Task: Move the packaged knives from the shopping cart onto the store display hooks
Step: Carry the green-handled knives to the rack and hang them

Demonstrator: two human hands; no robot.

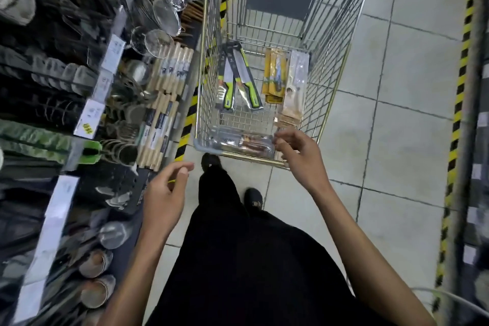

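**Head view.** The shopping cart (201, 66), of gilt wire mesh, stood on the tiled floor (397, 114) beside the display rack (79, 87). All the packaged knives lay on the cart's mesh bottom:

- two green-handled knives (239, 79) in dark flat sleeves, crossed at a shallow angle
- a stack of yellow-card packs (275, 74)
- a pale carded pack (295, 82) at the right
- a clear blister pack (243, 140) with a wood-handled knife, lying across the near end

The right hand (299, 156) hovered over the near rim at the blister pack's right end, with its fingers loosely curled and grasping nothing. We could not tell whether its fingertips touched the pack. The left hand (165, 193) hung relaxed and empty near the rack.

We judged the packs light, flat and stiff. The blister shell looked glossy and probably slippery, and the card edges looked liable to bend. We would pinch each pack at the card's hang-hole end, clear of the blade. We could not make out the hooks in the blurred rack.
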